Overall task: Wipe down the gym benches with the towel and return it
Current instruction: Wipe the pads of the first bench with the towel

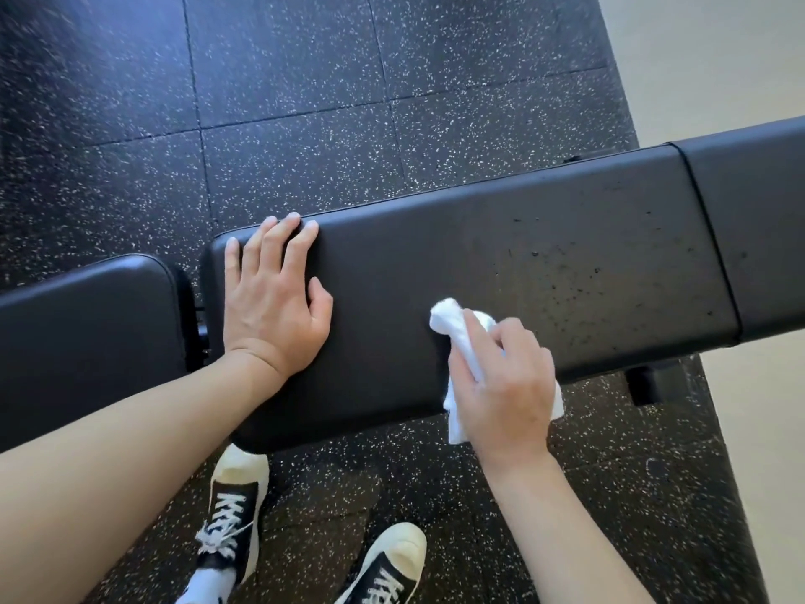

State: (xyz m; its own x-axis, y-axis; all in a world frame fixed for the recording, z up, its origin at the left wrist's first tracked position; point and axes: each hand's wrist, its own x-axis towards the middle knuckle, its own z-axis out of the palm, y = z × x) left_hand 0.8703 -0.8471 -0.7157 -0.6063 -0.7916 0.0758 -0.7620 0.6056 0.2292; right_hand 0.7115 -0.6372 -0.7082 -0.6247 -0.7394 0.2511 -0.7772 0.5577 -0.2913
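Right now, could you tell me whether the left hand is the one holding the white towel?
No, the crumpled white towel is in the grip of the right hand, while the left hand lies flat on the black padded bench.

The left hand (274, 294) lies flat on the black bench (544, 263). The right hand (505, 385) presses a bunched white towel (453, 324) against the pad, above a speckled rubber floor (305, 80).
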